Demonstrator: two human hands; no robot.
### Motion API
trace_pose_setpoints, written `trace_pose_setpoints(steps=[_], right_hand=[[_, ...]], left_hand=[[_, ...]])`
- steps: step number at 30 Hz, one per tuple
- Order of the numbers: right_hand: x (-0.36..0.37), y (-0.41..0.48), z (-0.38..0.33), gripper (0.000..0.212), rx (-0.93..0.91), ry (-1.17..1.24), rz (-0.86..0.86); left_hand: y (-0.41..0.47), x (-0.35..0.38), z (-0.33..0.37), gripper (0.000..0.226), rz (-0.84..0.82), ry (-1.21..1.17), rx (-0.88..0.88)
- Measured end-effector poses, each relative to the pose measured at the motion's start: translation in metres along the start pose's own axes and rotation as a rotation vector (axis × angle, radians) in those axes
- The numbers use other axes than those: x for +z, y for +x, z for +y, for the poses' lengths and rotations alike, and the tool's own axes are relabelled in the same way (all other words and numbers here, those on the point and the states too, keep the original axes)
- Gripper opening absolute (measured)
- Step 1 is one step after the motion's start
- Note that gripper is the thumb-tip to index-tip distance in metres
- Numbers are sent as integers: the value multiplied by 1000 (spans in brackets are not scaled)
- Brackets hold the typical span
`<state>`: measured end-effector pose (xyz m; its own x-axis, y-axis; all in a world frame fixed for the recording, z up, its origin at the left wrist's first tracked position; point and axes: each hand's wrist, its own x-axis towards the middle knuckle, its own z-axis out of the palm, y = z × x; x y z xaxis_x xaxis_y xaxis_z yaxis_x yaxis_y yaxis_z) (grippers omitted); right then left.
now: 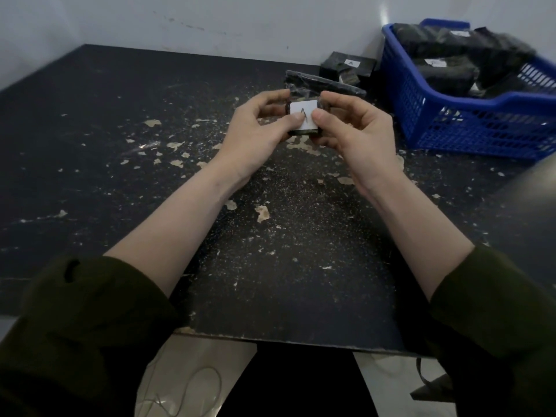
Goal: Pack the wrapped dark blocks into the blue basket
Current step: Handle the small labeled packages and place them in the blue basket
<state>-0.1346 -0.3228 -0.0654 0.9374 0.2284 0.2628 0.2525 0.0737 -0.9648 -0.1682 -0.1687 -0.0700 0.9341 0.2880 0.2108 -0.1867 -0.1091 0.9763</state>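
Observation:
A small dark block [304, 132] in clear plastic wrap, with a white label marked "A" on its face, is held above the middle of the table. My left hand [258, 130] pinches its left side and my right hand [352, 130] pinches its right side, both thumbs on the label. The loose wrap sticks up behind the fingers. The blue basket [469, 127] stands at the back right and holds several wrapped dark blocks [445, 70]. One more wrapped, labelled block [346, 67] lies on the table just left of the basket, by the wall.
The black table [150, 145] is worn, with chipped pale patches and specks. A white wall runs along its far edge. The table's near edge lies over my lap. A grey blurred object intrudes at the right edge.

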Motion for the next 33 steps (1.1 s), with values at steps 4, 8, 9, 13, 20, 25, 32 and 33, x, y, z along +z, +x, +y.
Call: trace_pose_setpoints(steps=[4, 8, 9, 13, 20, 25, 32, 33], right_hand=[[2, -1, -2, 27, -15, 55, -32], [4, -5, -5, 35, -74, 22, -40], [3, -6, -5, 38, -85, 34, -42], [5, -7, -6, 45, -72, 28, -31], [6, -4, -1, 40, 29, 49, -65], [5, -3, 3, 42, -9, 8, -62], [5, -5, 3, 45, -59, -67, -79], [5, -5, 3, 44, -66, -78, -74]], left_hand=[[2, -2, 3, 20, 52, -57, -7], [-1, -1, 3, 23, 11, -132, -20], [-1, -1, 1, 29, 17, -105, -8], [0, -1, 0, 30, 77, -36, 19], [-5, 0, 5, 15, -38, -162, 16], [-4, 1, 6, 7, 0, -126, -9], [-5, 0, 5, 15, 26, -56, 33], [-5, 1, 5, 14, 9, -56, 24]])
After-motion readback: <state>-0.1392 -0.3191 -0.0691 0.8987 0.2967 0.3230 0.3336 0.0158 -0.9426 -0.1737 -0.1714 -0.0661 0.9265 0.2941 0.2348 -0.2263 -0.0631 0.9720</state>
